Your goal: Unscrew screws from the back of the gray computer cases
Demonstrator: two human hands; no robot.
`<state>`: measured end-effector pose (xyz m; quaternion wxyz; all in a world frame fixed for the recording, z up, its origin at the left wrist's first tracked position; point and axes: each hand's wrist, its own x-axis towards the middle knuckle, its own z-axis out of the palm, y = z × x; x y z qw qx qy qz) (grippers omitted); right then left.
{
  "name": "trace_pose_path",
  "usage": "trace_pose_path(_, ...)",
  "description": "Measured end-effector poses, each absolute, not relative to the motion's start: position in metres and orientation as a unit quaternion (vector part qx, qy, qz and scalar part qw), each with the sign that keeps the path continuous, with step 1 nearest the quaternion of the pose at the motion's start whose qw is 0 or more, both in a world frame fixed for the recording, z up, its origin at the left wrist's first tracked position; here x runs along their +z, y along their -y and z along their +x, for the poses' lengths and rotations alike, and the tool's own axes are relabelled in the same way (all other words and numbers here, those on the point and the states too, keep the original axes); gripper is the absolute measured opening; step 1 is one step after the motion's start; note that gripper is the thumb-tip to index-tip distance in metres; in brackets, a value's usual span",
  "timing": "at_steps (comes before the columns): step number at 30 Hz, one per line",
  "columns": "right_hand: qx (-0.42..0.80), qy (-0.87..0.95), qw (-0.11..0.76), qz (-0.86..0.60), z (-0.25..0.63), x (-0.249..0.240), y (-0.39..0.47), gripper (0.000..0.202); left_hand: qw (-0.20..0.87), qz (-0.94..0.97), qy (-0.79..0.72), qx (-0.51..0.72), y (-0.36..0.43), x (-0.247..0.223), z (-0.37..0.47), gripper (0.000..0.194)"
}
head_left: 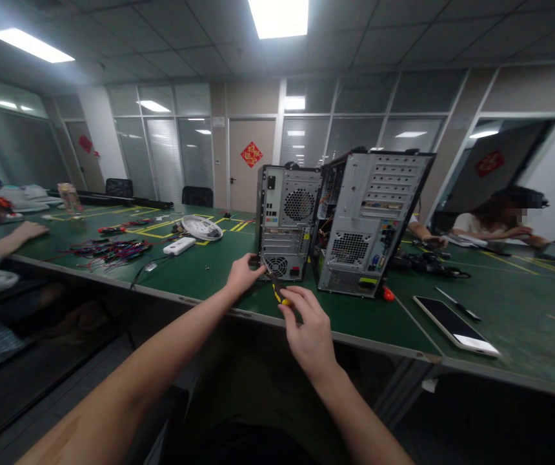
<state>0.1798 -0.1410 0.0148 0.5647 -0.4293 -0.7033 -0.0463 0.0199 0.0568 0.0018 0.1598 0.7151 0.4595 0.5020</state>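
Observation:
Two computer towers stand side by side on the green table, their backs towards me: a smaller computer tower [284, 223] and a taller, wider computer tower [369, 226]. My right hand [310, 326] pinches the yellow-and-black handle of a screwdriver [277, 290] between thumb and fingertips. The shaft slants up and left to the lower left of the smaller tower's back, beside its fan grille. At that same corner is my left hand [244, 276], fingers bent and thumb by the screwdriver's tip. What lies between these fingers is too small to tell.
Left on the table lie a wire bundle [110, 252], a white power strip [179, 245] and a white round basket [202, 228]. A phone [455, 325], a thin knife-like tool [457, 303] and a red-orange object [388, 294] lie right. People sit at both sides.

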Motion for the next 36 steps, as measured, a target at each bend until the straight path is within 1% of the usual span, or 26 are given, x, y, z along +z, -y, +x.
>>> trace_pose_path(4, -0.033, 0.686, 0.587, -0.429, 0.1806, 0.0127, 0.1384, 0.017, 0.151, 0.717, -0.464, 0.497, -0.0579, 0.0004, 0.0200, 0.033)
trace_pose_path(6, -0.026, 0.680, 0.596, -0.425, 0.1809, 0.0126, 0.1379, 0.016, 0.146, 0.719, -0.466, 0.495, -0.0582, 0.0000, 0.0202, 0.034)
trace_pose_path(15, -0.042, 0.704, 0.573, -0.417, 0.1827, 0.0180, 0.1410, 0.029, 0.138, 0.726, -0.463, 0.489, -0.0566, 0.0004, 0.0211, 0.032)
trace_pose_path(25, -0.004, 0.667, 0.599, -0.444, 0.1814, 0.0125, 0.1376, 0.012, 0.125, 0.726, -0.469, 0.487, -0.0572, -0.0001, 0.0214, 0.033)
trace_pose_path(29, -0.024, 0.681, 0.594, -0.428, 0.1824, 0.0134, 0.1385, 0.009, 0.124, 0.727, -0.466, 0.489, -0.0586, -0.0015, 0.0211, 0.034)
trace_pose_path(34, -0.055, 0.706, 0.580, -0.404, 0.1820, 0.0151, 0.1403, 0.023, 0.120, 0.727, -0.466, 0.490, -0.0598, -0.0029, 0.0207, 0.034)
trace_pose_path(36, -0.056, 0.709, 0.578, -0.401, 0.1814, 0.0155, 0.1411, 0.026, 0.118, 0.727, -0.464, 0.492, -0.0603, -0.0035, 0.0206, 0.034)
